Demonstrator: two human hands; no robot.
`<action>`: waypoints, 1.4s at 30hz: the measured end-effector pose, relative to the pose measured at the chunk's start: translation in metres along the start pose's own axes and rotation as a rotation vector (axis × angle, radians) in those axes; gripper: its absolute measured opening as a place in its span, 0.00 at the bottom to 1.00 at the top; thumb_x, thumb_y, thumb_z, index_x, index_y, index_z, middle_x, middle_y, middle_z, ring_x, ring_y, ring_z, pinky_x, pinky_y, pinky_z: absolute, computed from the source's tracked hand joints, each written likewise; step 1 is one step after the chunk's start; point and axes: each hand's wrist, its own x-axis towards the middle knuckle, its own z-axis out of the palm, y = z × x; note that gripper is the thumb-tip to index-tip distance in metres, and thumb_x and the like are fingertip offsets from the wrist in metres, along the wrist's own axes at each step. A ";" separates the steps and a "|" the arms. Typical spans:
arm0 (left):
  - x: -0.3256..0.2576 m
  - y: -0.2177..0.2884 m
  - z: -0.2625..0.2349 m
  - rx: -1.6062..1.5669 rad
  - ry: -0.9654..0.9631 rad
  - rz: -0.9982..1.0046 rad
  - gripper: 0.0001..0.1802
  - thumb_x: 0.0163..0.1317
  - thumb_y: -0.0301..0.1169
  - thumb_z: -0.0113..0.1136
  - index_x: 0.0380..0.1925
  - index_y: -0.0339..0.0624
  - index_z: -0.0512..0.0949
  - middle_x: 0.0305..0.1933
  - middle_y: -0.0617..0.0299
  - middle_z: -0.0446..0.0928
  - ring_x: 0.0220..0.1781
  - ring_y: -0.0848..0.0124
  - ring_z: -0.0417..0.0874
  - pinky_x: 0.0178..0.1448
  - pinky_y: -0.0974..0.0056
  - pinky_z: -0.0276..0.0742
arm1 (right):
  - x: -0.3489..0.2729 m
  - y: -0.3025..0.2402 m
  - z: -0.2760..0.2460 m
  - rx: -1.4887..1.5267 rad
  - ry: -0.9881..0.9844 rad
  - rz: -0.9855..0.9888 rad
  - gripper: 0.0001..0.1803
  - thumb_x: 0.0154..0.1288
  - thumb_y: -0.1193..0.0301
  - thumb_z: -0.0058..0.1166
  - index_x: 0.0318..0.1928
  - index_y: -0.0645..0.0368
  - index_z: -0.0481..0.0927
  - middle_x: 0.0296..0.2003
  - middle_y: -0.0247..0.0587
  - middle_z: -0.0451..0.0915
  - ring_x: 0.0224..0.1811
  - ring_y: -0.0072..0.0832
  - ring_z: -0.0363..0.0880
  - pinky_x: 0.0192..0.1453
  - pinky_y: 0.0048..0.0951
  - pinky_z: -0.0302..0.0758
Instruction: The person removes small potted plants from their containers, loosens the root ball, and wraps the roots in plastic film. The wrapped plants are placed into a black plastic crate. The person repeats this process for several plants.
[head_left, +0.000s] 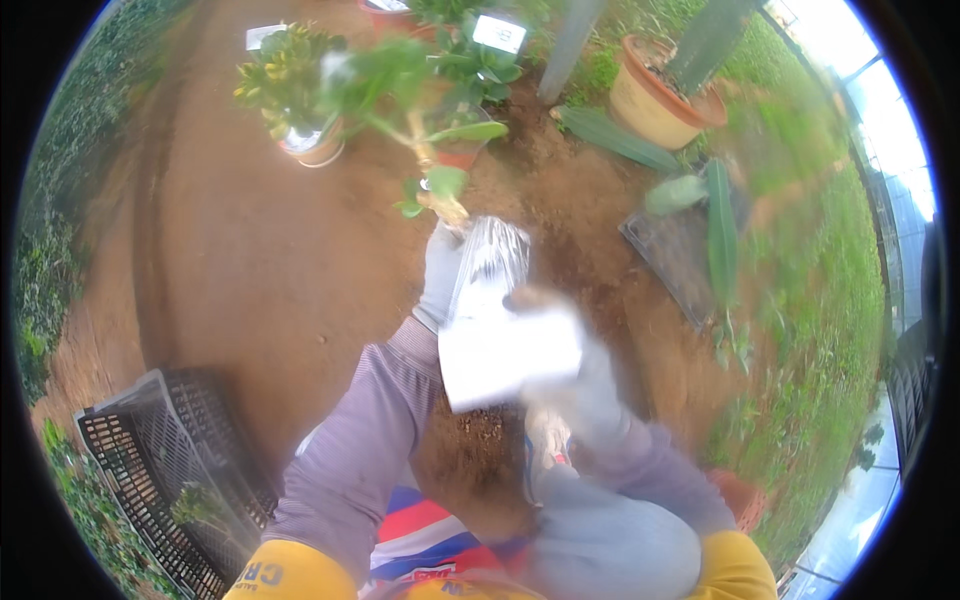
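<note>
My left hand (440, 275), in a pale grey glove, is closed round the base of a leafy plant with a thick woody stem (423, 155). The plant tilts away from me, its top leaves blurred. Shiny clear or silvery plastic wrap (495, 250) covers its lower end beside that hand. A white sheet (505, 358) lies over the near part of the wrap. My right hand (590, 385), gloved too, is smeared by motion at the sheet's right side, with dirt-brown fingertips near the wrap. How those fingers are set cannot be made out.
Potted plants with white tags, one a yellow-green bush (290, 75), stand ahead. At far right is a terracotta pot (660, 100) with a thick green stem. Long cut green pieces (720, 235) lie by a black tray (668, 262). A black crate (150, 470) sits at lower left.
</note>
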 end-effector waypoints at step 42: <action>-0.027 0.023 0.012 0.142 -0.027 -0.120 0.25 0.63 0.28 0.68 0.57 0.30 0.72 0.47 0.57 0.82 0.43 0.71 0.85 0.47 0.67 0.83 | 0.068 0.030 -0.002 -0.550 0.293 0.100 0.13 0.68 0.74 0.53 0.51 0.63 0.74 0.43 0.39 0.80 0.45 0.24 0.79 0.45 0.28 0.76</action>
